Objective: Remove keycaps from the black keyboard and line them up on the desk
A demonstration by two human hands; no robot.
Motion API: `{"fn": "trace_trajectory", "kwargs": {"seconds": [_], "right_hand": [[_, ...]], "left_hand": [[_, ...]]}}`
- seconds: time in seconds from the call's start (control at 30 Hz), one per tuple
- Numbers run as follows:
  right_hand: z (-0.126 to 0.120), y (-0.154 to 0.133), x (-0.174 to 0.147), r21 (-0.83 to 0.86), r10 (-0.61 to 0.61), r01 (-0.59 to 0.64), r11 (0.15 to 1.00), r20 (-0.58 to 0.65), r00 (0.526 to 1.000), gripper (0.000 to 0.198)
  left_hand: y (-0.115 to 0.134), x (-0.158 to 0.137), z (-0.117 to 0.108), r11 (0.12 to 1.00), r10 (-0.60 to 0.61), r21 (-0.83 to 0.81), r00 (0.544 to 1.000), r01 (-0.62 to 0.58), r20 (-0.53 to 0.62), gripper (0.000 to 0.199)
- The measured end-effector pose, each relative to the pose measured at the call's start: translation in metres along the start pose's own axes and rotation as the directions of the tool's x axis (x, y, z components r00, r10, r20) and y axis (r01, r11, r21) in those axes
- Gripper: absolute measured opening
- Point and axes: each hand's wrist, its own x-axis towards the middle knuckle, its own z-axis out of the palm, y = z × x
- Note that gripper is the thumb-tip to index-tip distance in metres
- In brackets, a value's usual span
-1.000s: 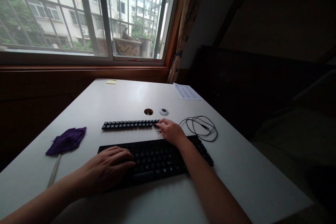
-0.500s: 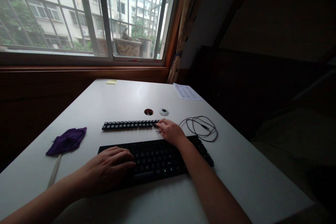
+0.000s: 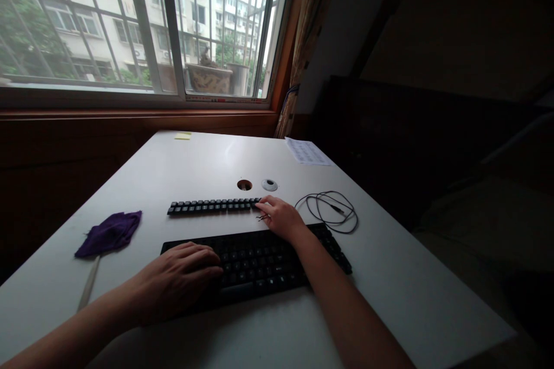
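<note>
A black keyboard (image 3: 259,262) lies across the near part of the white desk. My left hand (image 3: 184,274) is closed over its left end, fingers together on the keys and hiding that part. Beyond it, loose black keycaps (image 3: 208,206) stand in two neat rows. My right hand (image 3: 281,219) reaches over the keyboard to the right end of these rows, its thumb and index finger pinched on a keycap (image 3: 258,203). Thin wire ends (image 3: 262,218), like those of a keycap puller, stick out under this hand; the rest is hidden by the palm.
A coiled black cable (image 3: 331,211) lies to the right. On the left is a purple cloth (image 3: 110,233) over a pale stick (image 3: 89,284). Farther back are a cable hole (image 3: 244,185), its round cover (image 3: 269,185), a printed sheet (image 3: 308,151) and yellow sticky notes (image 3: 182,135).
Both hands keep their places and grips. The whole view has shifted very slightly; nothing on the desk has visibly moved.
</note>
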Motion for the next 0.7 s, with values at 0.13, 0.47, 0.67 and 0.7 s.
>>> {"fn": "trace_trajectory", "kwargs": {"seconds": [0.13, 0.47, 0.67, 0.7], "right_hand": [[0.0002, 0.0001, -0.0003, -0.001, 0.009, -0.009, 1.000, 0.000, 1.000, 0.038], [-0.0006, -0.0003, 0.0002, -0.002, -0.001, 0.001, 1.000, 0.010, 1.000, 0.036], [-0.0009, -0.0006, 0.0002, -0.006, 0.000, 0.000, 1.000, 0.011, 1.000, 0.037], [-0.0007, -0.0006, 0.0001, -0.008, -0.001, 0.001, 1.000, 0.009, 1.000, 0.037]], "left_hand": [[-0.0005, -0.0001, 0.0003, 1.000, 0.001, 0.000, 1.000, -0.001, 0.011, 0.035], [0.0011, 0.0001, -0.0001, 1.000, -0.008, 0.021, 1.000, 0.008, 0.022, 0.033], [0.0001, -0.0003, 0.0008, 1.000, 0.003, 0.007, 1.000, -0.003, -0.009, 0.034], [0.0003, -0.0003, 0.0007, 1.000, 0.001, 0.008, 1.000, -0.001, -0.009, 0.034]]}}
